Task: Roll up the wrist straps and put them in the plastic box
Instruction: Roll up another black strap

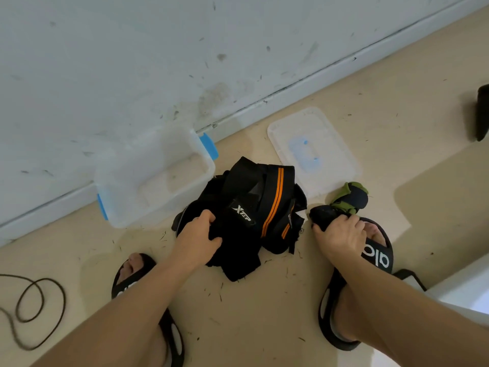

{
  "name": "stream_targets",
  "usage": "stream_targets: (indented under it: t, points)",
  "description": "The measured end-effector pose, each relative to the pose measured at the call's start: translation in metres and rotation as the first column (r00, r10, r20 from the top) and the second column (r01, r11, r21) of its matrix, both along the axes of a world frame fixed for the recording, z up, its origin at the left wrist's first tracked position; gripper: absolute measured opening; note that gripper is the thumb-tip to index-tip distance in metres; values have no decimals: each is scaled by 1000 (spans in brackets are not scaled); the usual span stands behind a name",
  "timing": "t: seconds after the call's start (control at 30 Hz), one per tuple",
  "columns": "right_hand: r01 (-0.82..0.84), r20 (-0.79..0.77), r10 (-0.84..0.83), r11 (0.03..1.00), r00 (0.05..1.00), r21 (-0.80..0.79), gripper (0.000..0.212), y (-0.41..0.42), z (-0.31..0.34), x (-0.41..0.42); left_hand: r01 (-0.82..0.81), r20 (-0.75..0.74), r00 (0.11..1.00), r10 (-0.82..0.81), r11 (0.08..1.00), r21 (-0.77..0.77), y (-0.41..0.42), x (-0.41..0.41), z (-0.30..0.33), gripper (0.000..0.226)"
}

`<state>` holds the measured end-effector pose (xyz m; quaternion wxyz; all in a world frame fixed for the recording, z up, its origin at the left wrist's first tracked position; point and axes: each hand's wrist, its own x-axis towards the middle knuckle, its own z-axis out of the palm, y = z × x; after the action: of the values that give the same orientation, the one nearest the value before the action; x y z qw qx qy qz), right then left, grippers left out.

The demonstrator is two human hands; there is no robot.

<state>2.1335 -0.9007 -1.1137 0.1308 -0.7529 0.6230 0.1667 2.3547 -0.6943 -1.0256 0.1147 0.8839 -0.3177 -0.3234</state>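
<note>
Down on the scuffed floor (264,313), left hand (197,238) clutches the tangled black straps (254,207), right hand (340,234) grips a green-black strap (349,200); yanking could knot them.

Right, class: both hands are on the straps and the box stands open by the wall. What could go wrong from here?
1. The left hand grips a tangled pile of black straps; lifting one may drag the others along.
2. The right hand holds a green-and-black strap in a loose bundle; it may unroll.
3. The lid lies beside the box, near the feet, and might get stepped on.
</note>
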Motion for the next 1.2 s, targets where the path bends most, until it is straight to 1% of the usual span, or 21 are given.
stream_targets:
  t: [0.07,0.1,0.2,0.27,0.4,0.5,0.57,0.63,0.7,0.73,0.77,0.8,0.83,0.87,0.9,0.93,0.97,1.0,1.13,1.2]
  points:
    - [46,48,-47,999,998,21,78,3,2,0,4,-33,999,-4,1000,-14,4,-2,3,29]
    - [61,67,-63,998,996,30,76,6,5,0,-19,-57,998,18,999,-29,4,-2,7,22]
    - [42,112,-43,999,993,16,63,19,17,0,-174,-150,976,158,979,-103,-1,-2,26,10]
    - [27,182,-26,1000,983,-7,52,28,27,3,-243,-144,965,220,955,-169,-7,4,43,3]
    - [21,354,-22,1000,935,6,41,42,54,20,-221,-28,975,221,946,-238,-12,21,85,9]
    - [24,508,-35,999,861,29,29,52,78,38,-207,-4,977,213,945,-254,-4,26,106,11]
    - [19,587,-59,997,807,75,24,60,93,49,-225,-7,973,230,944,-242,4,23,112,14]
    - [-4,624,-85,990,777,140,20,68,102,59,-282,-33,958,284,924,-258,12,18,114,16]
    - [-54,644,-95,977,759,208,24,80,104,64,-325,-64,945,320,906,-270,22,10,117,19]
    - [-78,650,-111,964,752,255,29,87,106,66,-317,-75,948,308,912,-262,28,6,119,21]
    - [-94,655,-153,941,740,326,34,93,106,69,-292,-86,956,280,924,-246,33,1,122,24]
    - [-90,655,-246,896,715,435,37,100,107,72,-261,-97,965,245,939,-226,37,-4,123,26]
    - [-70,630,-397,809,668,584,39,107,110,75,-229,-106,972,211,950,-210,40,-9,124,27]
    - [-54,553,-571,664,607,745,40,114,116,77,-198,-119,977,177,959,-203,43,-13,122,28]
    - [-58,436,-720,485,540,872,41,120,123,79,-167,-132,981,141,964,-205,45,-17,121,29]
    - [-82,340,-809,344,480,935,44,125,129,80,-132,-145,984,103,969,-209,46,-21,119,29]
    - [-113,291,-849,270,440,956,48,128,132,80,-93,-161,985,59,973,-211,48,-25,116,30]
    - [-134,281,-863,248,420,960,51,129,132,79,-52,-177,984,15,977,-207,50,-29,113,31]
    - [-144,281,-901,246,329,958,55,127,132,72,97,-219,966,-135,979,-179,59,-40,103,37]
    - [-152,287,-901,249,325,956,48,123,130,68,168,-205,958,-201,972,-164,62,-46,100,35]
